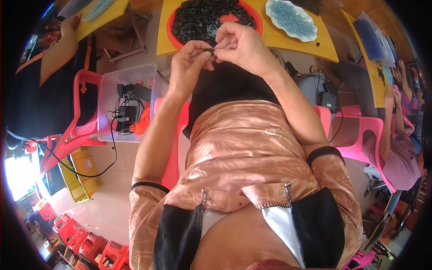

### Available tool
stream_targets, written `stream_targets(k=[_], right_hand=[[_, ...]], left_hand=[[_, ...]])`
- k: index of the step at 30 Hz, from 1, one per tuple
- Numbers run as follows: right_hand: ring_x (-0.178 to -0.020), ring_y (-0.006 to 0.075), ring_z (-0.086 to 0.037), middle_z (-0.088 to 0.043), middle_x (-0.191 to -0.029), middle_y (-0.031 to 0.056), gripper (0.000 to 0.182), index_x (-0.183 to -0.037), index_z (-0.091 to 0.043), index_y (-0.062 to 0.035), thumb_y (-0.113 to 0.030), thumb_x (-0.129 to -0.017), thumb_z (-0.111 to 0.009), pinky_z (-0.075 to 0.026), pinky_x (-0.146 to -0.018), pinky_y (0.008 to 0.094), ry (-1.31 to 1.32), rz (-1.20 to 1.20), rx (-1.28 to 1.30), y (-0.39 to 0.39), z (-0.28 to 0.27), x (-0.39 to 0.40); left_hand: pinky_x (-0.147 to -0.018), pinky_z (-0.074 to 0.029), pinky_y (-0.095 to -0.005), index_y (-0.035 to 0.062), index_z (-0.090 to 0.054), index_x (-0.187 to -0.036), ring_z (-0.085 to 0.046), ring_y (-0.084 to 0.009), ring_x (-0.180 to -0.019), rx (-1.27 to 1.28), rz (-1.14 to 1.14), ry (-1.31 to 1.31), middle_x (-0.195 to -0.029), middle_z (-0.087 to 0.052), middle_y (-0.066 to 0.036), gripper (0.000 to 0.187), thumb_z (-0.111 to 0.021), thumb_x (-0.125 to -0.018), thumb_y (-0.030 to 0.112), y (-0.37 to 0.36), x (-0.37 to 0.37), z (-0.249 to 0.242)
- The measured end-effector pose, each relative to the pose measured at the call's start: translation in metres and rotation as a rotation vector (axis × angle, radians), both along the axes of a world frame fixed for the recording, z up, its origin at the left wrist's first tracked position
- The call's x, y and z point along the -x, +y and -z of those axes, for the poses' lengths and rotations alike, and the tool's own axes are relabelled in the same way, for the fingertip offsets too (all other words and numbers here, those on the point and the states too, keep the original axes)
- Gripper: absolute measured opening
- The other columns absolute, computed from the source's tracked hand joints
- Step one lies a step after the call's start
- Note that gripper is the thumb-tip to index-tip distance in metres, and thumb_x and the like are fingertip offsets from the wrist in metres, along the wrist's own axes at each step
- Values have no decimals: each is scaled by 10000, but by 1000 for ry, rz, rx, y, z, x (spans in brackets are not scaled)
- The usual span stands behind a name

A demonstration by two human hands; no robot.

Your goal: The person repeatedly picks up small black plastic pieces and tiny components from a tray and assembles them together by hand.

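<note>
My left hand (189, 63) pinches a small dark part (209, 52) between thumb and fingers, just in front of the table edge. My right hand (245, 48) meets it there, thumb and index finger closed together at the part; anything finer between those fingertips is too small to make out. Right behind my hands stands a red basin (169, 28) heaped with small black ring-like pieces (193, 20). Some red bits (229, 18) lie among them. A white scalloped plate (313, 33) to the right holds many tiny pale-blue pieces (292, 20).
The yellow table (328, 49) carries basin and plate. At left, a clear plastic bin (105, 96) contains black adapters and cables (127, 114) beside a pink chair (85, 108). People sit on both sides, one with an arm (60, 56) at left. Red stools (92, 245) stand lower left.
</note>
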State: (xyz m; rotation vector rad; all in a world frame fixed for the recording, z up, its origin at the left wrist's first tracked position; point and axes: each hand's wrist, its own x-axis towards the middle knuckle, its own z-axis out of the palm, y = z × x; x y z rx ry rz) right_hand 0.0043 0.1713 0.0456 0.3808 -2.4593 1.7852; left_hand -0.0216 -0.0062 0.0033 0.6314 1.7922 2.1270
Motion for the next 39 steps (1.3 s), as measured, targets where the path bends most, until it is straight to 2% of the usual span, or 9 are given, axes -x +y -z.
stream_targets(k=[4,10,15,23,26,30,34,36,39], right_hand=[[-711,151,-683,-686,-766,108,156,-913,-590,39,-15,-785,-659,-530,-665,242,24,17,-19,-2,0,-4],[-729,166,-685,-696,-809,114,261,-1018,-653,41,-75,-796,-725,-550,-673,245,-289,-173,333,23,7,6],[-612,126,-628,-688,-747,102,187,-806,-708,20,-151,-766,-771,-527,-623,227,-319,-141,343,19,12,2],[-561,111,-601,-650,-670,88,192,-767,-681,30,-143,-773,-764,-483,-542,217,-284,-116,341,10,14,-1],[-546,110,-597,-651,-674,91,181,-782,-685,34,-132,-776,-756,-478,-532,210,-271,-146,287,16,1,-4],[-525,92,-582,-648,-670,70,185,-846,-702,7,-168,-789,-722,-463,-507,210,-277,-45,-99,39,-43,2],[-518,43,-497,-654,-708,21,173,-910,-709,-53,-203,-827,-684,-389,-480,191,147,305,-93,100,-98,56],[-515,93,-551,-657,-717,57,174,-976,-667,31,-94,-855,-659,-415,-461,230,420,659,-71,118,-136,81],[-478,93,-527,-649,-713,70,250,-1075,-609,51,-93,-873,-635,-384,-419,231,596,700,-5,160,-133,111]], left_hand=[[-725,-470,-234,-7,-542,-1090,-563,-100,-735,14,-17,17,-852,-602,-41,172,-531,-927,48,0,-1,0],[-724,-468,-232,0,-539,-1049,-575,-105,-727,-84,83,-52,-867,-620,-63,136,-542,-927,58,0,-3,-5],[-709,-476,-242,0,-543,-1022,-584,-115,-721,-115,117,-43,-868,-630,-77,113,-544,-923,55,-3,-4,-4],[-695,-488,-260,-17,-523,-1020,-598,-137,-725,-80,83,-37,-885,-640,-109,116,-534,-926,50,-1,-10,-11],[-713,-480,-255,-2,-502,-1081,-593,-127,-740,-84,68,-49,-892,-634,-95,181,-540,-935,98,2,-10,-10],[-728,-480,-242,25,-474,-1167,-591,-102,-742,-23,33,-35,-917,-631,-69,265,-542,-944,153,6,-10,-9],[-688,-473,-227,26,-494,-1149,-575,-88,-724,10,-16,-50,-917,-633,-58,272,-574,-930,166,1,-3,-5],[-674,-466,-221,24,-516,-1120,-567,-82,-717,33,-2,-83,-909,-634,-54,249,-585,-925,164,0,-2,-3],[-649,-460,-218,-3,-541,-1046,-562,-94,-697,-5,5,-81,-859,-627,-71,201,-606,-905,123,2,-6,-7]])
